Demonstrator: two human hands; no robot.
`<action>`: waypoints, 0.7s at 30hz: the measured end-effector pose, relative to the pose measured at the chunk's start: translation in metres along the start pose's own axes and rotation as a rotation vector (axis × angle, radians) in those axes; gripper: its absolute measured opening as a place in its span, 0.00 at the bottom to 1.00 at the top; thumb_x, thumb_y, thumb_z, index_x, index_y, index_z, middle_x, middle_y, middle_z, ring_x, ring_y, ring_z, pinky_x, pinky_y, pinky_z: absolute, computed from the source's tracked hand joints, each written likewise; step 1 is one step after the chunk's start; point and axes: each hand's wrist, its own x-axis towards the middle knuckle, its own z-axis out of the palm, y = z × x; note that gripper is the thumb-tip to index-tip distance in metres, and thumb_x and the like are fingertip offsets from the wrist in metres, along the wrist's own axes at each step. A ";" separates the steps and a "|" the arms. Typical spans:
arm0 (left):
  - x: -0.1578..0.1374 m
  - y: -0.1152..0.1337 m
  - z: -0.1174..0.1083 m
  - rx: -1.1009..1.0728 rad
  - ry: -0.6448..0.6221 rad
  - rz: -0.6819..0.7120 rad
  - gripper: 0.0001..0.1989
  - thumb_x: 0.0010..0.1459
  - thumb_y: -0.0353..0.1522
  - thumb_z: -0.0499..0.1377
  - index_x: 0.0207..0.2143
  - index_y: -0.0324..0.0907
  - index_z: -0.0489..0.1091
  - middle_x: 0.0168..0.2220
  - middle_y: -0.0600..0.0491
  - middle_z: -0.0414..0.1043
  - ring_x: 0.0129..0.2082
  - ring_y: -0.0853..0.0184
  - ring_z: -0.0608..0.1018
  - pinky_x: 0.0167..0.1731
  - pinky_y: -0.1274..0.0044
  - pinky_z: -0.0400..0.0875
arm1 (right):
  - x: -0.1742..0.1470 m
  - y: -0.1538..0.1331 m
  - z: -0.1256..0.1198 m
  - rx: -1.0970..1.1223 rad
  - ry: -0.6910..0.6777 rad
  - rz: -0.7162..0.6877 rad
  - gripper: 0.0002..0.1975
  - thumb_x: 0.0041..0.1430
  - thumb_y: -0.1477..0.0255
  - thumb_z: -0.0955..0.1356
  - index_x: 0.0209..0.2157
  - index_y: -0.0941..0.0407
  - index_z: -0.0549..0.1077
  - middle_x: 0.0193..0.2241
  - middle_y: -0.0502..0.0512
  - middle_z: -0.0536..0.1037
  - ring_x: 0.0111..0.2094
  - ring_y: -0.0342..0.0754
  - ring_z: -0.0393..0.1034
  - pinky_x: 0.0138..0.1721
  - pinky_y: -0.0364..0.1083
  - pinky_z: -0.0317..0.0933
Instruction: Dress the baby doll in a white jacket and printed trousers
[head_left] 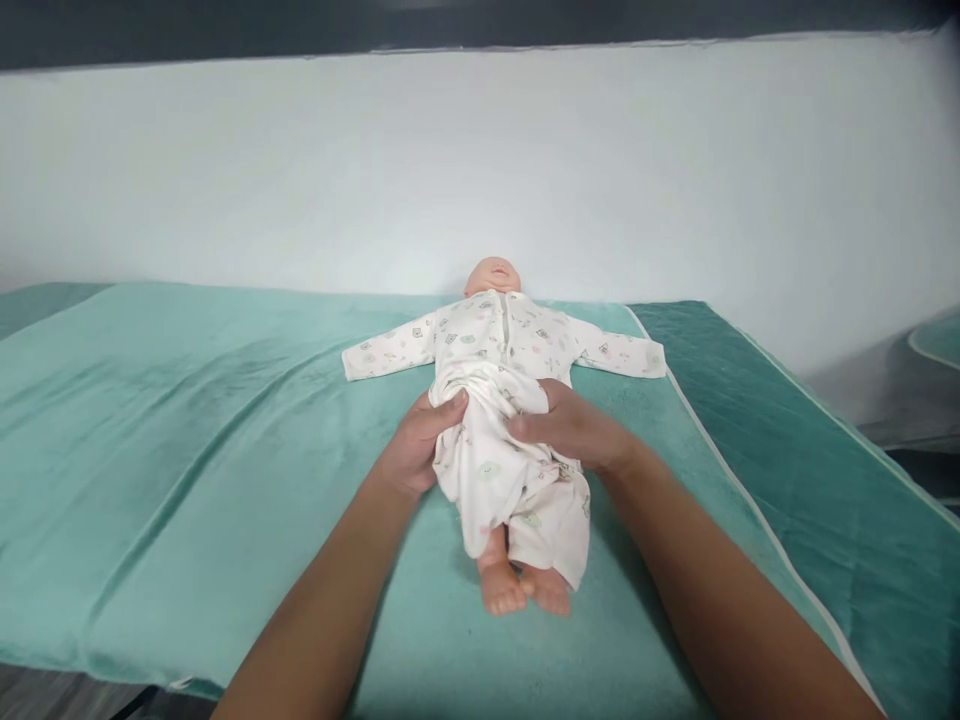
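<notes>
A baby doll (493, 275) lies on its back, head toward the wall and bare feet toward me. It wears a white printed long-sleeved top (469, 325), with both sleeves stretched out sideways. Matching baby pants (487, 470) are bunched around its waist and cover the legs down to the ankles. My left hand (420, 440) grips the pants at the left hip, thumb on top. On the right side my right hand (570, 425) pinches the gathered cloth near the waist; some of its fingers are hidden behind the fabric.
A light teal blanket (225, 480) with creases lies under the doll. Beside it on the right is a darker teal cover (810, 480). A white wall (480, 160) rises behind the bed, and another teal edge (937, 340) shows at far right.
</notes>
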 end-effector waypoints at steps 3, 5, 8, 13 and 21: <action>-0.001 0.000 0.004 -0.024 0.009 -0.016 0.25 0.47 0.44 0.69 0.42 0.35 0.75 0.36 0.42 0.80 0.42 0.52 0.81 0.42 0.67 0.75 | -0.004 -0.008 -0.003 -0.103 -0.145 0.088 0.18 0.44 0.64 0.77 0.37 0.58 0.78 0.33 0.52 0.79 0.35 0.48 0.72 0.36 0.45 0.66; -0.002 0.001 0.006 -0.020 0.017 -0.028 0.25 0.47 0.44 0.69 0.42 0.35 0.76 0.36 0.42 0.79 0.42 0.52 0.81 0.43 0.67 0.75 | -0.004 -0.011 -0.001 -0.121 -0.128 0.130 0.18 0.44 0.66 0.77 0.38 0.57 0.78 0.34 0.52 0.79 0.36 0.48 0.72 0.38 0.45 0.66; -0.004 0.003 0.008 -0.014 0.021 -0.031 0.25 0.48 0.43 0.69 0.43 0.35 0.75 0.36 0.43 0.79 0.42 0.53 0.80 0.43 0.68 0.75 | -0.003 -0.009 0.006 -0.048 -0.021 0.099 0.15 0.47 0.66 0.76 0.37 0.57 0.78 0.35 0.52 0.80 0.37 0.48 0.73 0.39 0.46 0.67; -0.019 0.002 0.018 -0.010 0.048 0.011 0.24 0.50 0.40 0.68 0.46 0.33 0.75 0.37 0.42 0.79 0.42 0.52 0.80 0.42 0.68 0.75 | -0.001 -0.002 0.009 0.021 0.121 0.058 0.17 0.49 0.66 0.75 0.41 0.57 0.78 0.38 0.55 0.80 0.38 0.49 0.74 0.38 0.46 0.67; -0.097 -0.022 0.077 -0.025 0.415 0.026 0.30 0.47 0.36 0.69 0.53 0.39 0.72 0.43 0.44 0.79 0.41 0.52 0.80 0.39 0.69 0.75 | -0.007 -0.016 0.011 -0.419 -0.091 -0.039 0.11 0.51 0.67 0.73 0.37 0.54 0.79 0.37 0.52 0.80 0.42 0.52 0.73 0.43 0.48 0.63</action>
